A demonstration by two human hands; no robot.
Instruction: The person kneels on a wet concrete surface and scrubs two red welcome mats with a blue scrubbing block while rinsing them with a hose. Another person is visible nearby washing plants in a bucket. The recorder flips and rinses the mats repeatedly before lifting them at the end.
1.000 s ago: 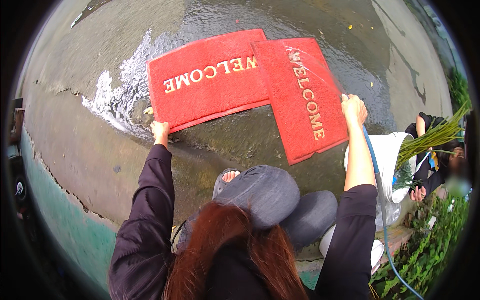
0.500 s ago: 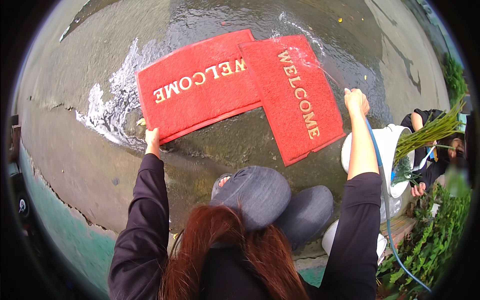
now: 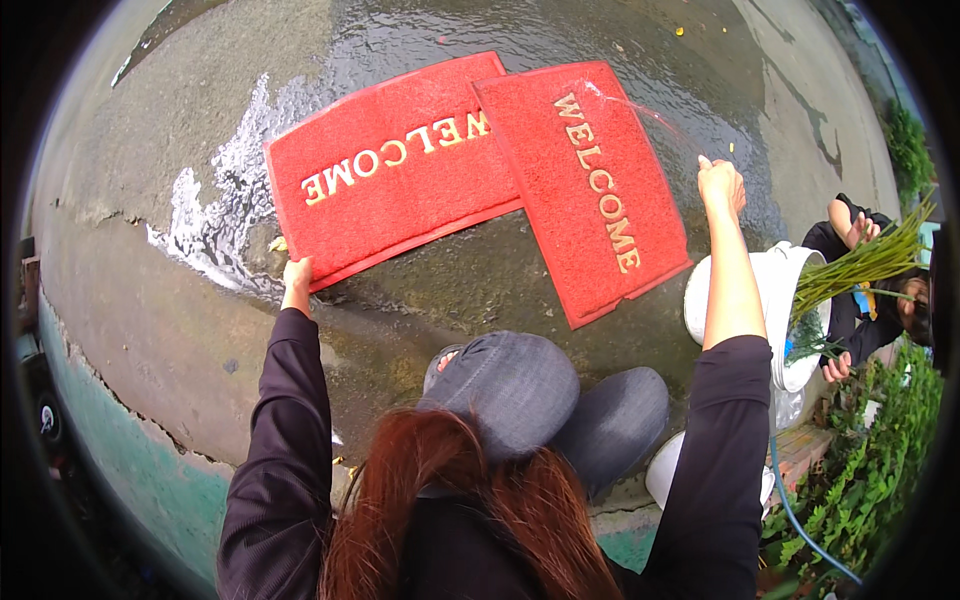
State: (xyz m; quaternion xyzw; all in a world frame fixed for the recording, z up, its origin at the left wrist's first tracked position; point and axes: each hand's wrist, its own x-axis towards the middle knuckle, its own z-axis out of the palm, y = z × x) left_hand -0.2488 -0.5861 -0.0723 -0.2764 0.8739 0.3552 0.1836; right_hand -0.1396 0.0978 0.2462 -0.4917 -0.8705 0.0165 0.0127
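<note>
While the left mat (image 3: 390, 165) and the right mat (image 3: 586, 184) are lying on the wet concrete (image 3: 430, 270) before us, they are showing shaggy red pile, smooth red borders and pale gold lettering. Our left hand (image 3: 298, 272) is pinching the left mat's near left corner; our right hand (image 3: 721, 185) is curling around the hose (image 3: 784, 500), its end hidden, and a thin water jet (image 3: 645, 110) is reaching the right mat's far end. The right mat is covering the left mat's right end. A white bucket (image 3: 774, 290) is holding green stalks (image 3: 870, 255) near our right forearm, a co-worker (image 3: 850, 328) beyond. The left mat's long axis is running sideways, its letters standing upside down to us; the right mat's is pointing away, leaning left.
</note>
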